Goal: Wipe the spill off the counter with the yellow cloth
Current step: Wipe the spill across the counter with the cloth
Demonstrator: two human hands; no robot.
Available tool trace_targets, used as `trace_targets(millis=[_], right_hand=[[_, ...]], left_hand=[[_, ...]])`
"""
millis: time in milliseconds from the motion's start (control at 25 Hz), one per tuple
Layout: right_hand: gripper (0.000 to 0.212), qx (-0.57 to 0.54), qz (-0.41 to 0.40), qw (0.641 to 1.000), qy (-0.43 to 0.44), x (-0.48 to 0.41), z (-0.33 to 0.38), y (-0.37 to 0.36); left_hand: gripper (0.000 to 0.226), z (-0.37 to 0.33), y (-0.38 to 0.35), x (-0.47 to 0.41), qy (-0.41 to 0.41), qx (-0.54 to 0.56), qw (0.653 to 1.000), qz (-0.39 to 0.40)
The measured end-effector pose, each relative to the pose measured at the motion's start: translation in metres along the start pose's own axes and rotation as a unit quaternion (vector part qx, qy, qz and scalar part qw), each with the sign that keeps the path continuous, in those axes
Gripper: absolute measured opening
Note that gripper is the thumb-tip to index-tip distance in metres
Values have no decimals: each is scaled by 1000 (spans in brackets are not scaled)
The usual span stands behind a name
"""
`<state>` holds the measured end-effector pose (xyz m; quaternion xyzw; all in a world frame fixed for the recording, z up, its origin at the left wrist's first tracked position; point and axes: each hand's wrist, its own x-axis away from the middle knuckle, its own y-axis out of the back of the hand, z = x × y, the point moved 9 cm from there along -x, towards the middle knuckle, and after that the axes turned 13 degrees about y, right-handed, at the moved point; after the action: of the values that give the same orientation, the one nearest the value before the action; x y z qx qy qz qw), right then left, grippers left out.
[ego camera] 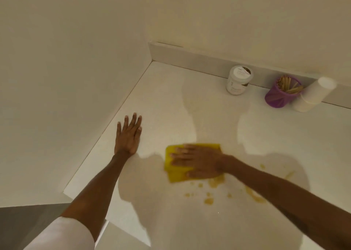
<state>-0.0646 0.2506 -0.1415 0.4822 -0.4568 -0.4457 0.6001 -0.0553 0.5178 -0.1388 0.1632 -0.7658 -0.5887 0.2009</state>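
A folded yellow cloth (175, 171) lies flat on the white counter (190, 107). My right hand (199, 162) presses down on top of it, fingers spread and pointing left; hand and cloth are motion-blurred. An amber spill (209, 200) of drops and streaks lies just right of and in front of the cloth, with a longer streak (255, 196) partly hidden beside my right forearm. My left hand (129, 133) rests palm down on the counter to the left, fingers apart, holding nothing, close to the side wall.
At the back right, against the low backsplash, stand a white lidded jar (239, 79), a purple cup of wooden sticks (283, 92) and a stack of white paper cups (313, 95) leaning over. A wall (66, 78) bounds the counter on the left.
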Motion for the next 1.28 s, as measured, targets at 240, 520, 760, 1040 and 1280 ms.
trace_targets(millis=[240,520,760,1040,1280], right_hand=[[67,-65,-37,965,-250,-14,-76,20],[63,-57,-33,996,-58,-51,120,-13],[65,-50,-83,892,-441,84,20,-9],[63,-90,-164,896,-402,-31,31,13],[63,-78,-113,914,-381,33,149,-29]], left_hand=[[53,-1,-1,0,-2,-18,1000,-3],[54,-2,-3,0,-3,-22,1000,-2],[54,-3,-1,-1,-5,-11,1000,-6],[54,-1,-3,-2,-6,-17,1000,-10],[55,-3,-4,3,-5,-23,1000,0]])
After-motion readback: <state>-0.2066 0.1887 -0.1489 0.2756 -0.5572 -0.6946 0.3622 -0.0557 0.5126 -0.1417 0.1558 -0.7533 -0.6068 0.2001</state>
